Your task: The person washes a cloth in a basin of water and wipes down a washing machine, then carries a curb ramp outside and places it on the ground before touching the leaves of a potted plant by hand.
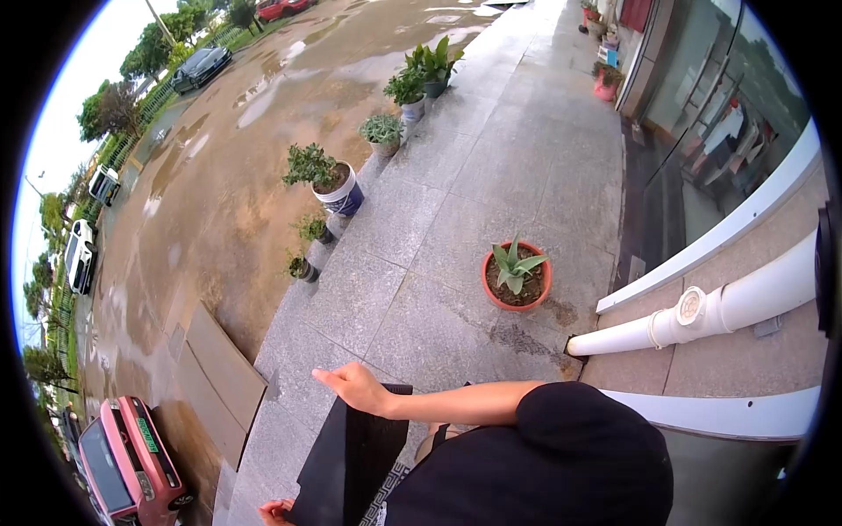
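- Head view: the right hand (355, 387) is loosely curled, thumb side outward; no object shows in it, but the palm is hidden.
- The left hand (277, 512) is cut off by the frame; I cannot tell whether it grasps the dark cloth (351, 460) beside it.
- A succulent (514, 266) stands in an orange pot (516, 306) on grey paving (421, 263), apart from both hands.
- Soil probably makes it weighty; the damp-looking patch nearby suggests a slippery base.
- The leaves look firm but snappable: best gripped at opposite rim sides, clear of them.
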`<state>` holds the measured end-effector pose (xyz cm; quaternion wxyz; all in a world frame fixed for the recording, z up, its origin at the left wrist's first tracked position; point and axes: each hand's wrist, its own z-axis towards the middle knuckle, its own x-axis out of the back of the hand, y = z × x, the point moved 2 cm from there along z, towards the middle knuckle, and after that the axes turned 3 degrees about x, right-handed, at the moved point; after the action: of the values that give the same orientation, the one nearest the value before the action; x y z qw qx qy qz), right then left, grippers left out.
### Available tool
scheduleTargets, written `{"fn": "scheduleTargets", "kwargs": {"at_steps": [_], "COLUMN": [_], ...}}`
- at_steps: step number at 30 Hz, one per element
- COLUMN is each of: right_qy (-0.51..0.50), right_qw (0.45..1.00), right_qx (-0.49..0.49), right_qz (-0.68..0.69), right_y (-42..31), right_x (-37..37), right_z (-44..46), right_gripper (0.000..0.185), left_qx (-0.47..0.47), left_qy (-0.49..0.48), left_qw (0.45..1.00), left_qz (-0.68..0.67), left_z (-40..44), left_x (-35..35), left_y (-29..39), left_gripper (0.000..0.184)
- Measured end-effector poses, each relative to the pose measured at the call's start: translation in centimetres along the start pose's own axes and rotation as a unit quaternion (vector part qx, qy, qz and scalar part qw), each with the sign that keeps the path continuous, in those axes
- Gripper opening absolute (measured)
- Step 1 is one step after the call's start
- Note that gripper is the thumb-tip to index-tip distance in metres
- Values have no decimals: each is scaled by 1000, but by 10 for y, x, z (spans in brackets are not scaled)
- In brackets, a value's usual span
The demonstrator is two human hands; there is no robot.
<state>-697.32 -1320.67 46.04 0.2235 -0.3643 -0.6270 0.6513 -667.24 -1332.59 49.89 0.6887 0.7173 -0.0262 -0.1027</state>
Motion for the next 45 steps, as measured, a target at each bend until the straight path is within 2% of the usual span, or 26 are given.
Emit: {"fn": "scheduleTargets", "kwargs": {"at_steps": [3, 4, 9, 12, 13, 16, 17, 22, 25, 27, 30, 36, 37, 42, 45], "right_qy": [10, 16, 85, 140, 173, 274, 308, 430, 476, 494, 529, 534, 537, 585, 624], "right_qw": [1000, 999, 995, 988, 983, 959, 948, 897, 870, 854, 837, 830, 828, 789, 763], "right_qx": [21, 30, 52, 56, 54, 71, 77, 69, 100, 123, 132, 157, 161, 187, 168], "right_qz": [-2, -4, 3, 16, 15, 1, -2, 72, 86, 106, 52, 33, 23, -7, 0], "right_y": [-14, -17, -16, -29, -32, -43, -47, -69, -78, -87, -115, -178, -187, -206, -213], "right_x": [20, 30, 92, 146, 163, 230, 254, 369, 438, 486, 561, 680, 699, 816, 888], "right_z": [40, 54, 143, 208, 227, 275, 283, 316, 343, 364, 399, 468, 478, 530, 556], "right_gripper": [59, 59, 60, 60, 60, 59, 58, 55, 52, 52, 55, 50, 50, 54, 52], "left_qx": [-22, -28, -51, -26, -55, 7, -8, -33, -20, -25, -14, 16, -3, 84, 61], "left_qy": [-37, -38, -32, -139, -152, -214, -274, -425, -502, -518, -564, -559, -575, -613, -652], "left_qw": [996, 997, 996, 988, 986, 975, 961, 904, 865, 855, 825, 826, 815, 777, 751], "left_qz": [80, 59, -61, -66, -51, -53, -43, 9, -13, 0, -35, -76, -73, -120, -83], "left_z": [20, 32, 78, 138, 154, 179, 188, 208, 212, 203, 194, 174, 171, 142, 124], "left_x": [-24, -37, -188, -269, -306, -420, -457, -634, -740, -807, -909, -1069, -1096, -1246, -1352], "left_y": [-4, -12, -23, -46, -48, -53, -52, -71, -90, -99, -114, -126, -129, -160, -182], "left_gripper": [34, 34, 39, 40, 41, 45, 45, 45, 44, 43, 42, 42, 42, 41, 41]}}
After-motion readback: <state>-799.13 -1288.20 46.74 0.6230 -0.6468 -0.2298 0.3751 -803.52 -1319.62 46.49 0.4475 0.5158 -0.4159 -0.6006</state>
